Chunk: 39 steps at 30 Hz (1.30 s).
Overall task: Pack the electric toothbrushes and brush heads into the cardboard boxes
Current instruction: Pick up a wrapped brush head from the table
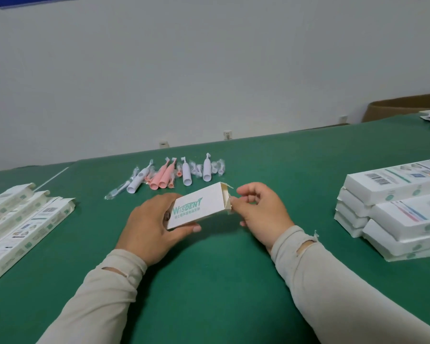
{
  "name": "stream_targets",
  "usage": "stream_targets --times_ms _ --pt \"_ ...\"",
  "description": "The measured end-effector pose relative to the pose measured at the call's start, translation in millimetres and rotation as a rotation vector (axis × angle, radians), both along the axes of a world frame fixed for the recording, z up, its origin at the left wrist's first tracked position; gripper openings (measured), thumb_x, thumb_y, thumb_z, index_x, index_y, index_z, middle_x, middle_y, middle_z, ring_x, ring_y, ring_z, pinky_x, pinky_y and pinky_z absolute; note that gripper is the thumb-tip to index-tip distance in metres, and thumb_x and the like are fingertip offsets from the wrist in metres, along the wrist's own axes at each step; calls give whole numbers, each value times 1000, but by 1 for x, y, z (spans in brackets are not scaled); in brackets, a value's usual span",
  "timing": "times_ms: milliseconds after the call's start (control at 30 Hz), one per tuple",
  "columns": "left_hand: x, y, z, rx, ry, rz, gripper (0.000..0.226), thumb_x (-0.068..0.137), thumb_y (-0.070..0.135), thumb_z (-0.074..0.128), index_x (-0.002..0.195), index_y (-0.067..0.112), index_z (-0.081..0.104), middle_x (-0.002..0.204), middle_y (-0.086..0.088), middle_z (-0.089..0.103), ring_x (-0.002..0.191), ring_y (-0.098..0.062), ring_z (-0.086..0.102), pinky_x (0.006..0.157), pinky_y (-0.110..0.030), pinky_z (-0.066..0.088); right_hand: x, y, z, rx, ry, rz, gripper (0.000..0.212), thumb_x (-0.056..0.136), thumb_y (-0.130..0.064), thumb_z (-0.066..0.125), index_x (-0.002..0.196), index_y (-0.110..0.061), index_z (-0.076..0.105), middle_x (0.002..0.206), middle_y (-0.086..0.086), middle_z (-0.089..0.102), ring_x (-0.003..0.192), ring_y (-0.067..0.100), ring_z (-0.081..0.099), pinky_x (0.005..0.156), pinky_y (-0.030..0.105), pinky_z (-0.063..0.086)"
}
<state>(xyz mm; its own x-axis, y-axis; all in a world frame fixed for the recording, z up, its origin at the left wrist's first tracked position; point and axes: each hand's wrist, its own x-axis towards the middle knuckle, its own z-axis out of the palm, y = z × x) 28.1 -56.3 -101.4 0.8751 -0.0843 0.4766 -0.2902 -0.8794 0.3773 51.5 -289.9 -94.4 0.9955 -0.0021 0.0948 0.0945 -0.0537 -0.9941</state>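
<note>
**Squaring up the carton end before anything went in**

Holding the white printed cardboard box just above the green worktop, the left hand had its grip clamped round the near end, thumb underneath, fingers over the top by the teal logo. The right hand had its grip pinched together on a small side flap at the open far end, with the top flap sticking up.

Honest take on doing this bit well: I reckon the flaps wanted folding out cleanly so the mouth stayed square, otherwise a handle would likely snag on the way in. The left hand probably shouldn't have squeezed hard, since thin card looked easy to crush.

The stuff to pack was well apart from the box, further back: pink and white plastic electric toothbrush handles and small clear-wrapped brush heads in a loose row. Flat unfolded cartons lay at left, a stack of closed white boxes at right.
</note>
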Motion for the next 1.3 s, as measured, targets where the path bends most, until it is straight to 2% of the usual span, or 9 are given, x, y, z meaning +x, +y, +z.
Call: stream_targets --times_ms 100,233,333,500,667,833,900,1100,1300 --pt "-2 1 1 14 -11 24 70 62 86 57 113 38 58 96 17 63 84 -10 57 75 -38 51 0 2 0 -31 -258 -76 21 82 -9 77 83 -24 62 71 -10 58 57 -2 48 60 14 46" --pt "-3 3 2 36 -5 65 67 65 85 58 111 36 60 95 16 63 83 -10 56 75 -38 50 -7 7 0 -85 -396 -45 24 86 -4 68 77 -25 63 70 -20 63 60 -2 51 62 14 47" --pt "-5 4 2 30 -15 78 69 65 87 59 111 35 61 95 16 64 84 -12 56 77 -39 50 -11 10 -1 -91 -362 -9 22 88 -5 63 80 -25 66 73 -15 67 69 3 59 70 19 51" --pt "-8 3 5 72 -13 90 78 60 90 50 115 35 62 99 15 64 88 -15 56 81 -41 49 -14 6 3 -74 -345 23 21 94 -23 64 74 -18 67 67 -4 67 64 10 57 67 30 50" --pt "-9 4 6 83 -22 95 74 62 85 56 116 34 62 101 14 65 91 -16 57 84 -41 48 -12 5 5 -78 -305 44 21 89 -14 67 68 -12 67 67 2 69 60 8 56 62 26 49" --pt "-8 6 6 115 -17 118 78 63 89 54 119 34 61 105 13 65 93 -17 57 86 -42 48 -9 3 4 2 -239 91 6 82 -10 65 80 -16 67 78 3 71 67 19 61 66 38 55" --pt "-7 7 5 106 -4 125 80 64 92 51 120 35 61 106 14 65 94 -16 57 87 -42 48 -8 3 3 16 -236 96 5 79 -13 66 82 -18 66 83 2 72 65 19 58 62 34 52" --pt "-7 7 4 87 10 135 80 61 91 47 118 36 59 104 13 65 92 -17 56 86 -43 48 -10 5 1 -63 -302 175 35 82 1 62 99 -28 69 97 -3 66 66 -3 53 67 11 46" --pt "-7 7 4 56 23 119 82 59 92 47 118 37 59 103 13 64 91 -16 55 84 -43 49 -11 6 1 -68 -328 247 57 85 2 62 117 -45 59 108 0 58 71 0 52 74 13 47"
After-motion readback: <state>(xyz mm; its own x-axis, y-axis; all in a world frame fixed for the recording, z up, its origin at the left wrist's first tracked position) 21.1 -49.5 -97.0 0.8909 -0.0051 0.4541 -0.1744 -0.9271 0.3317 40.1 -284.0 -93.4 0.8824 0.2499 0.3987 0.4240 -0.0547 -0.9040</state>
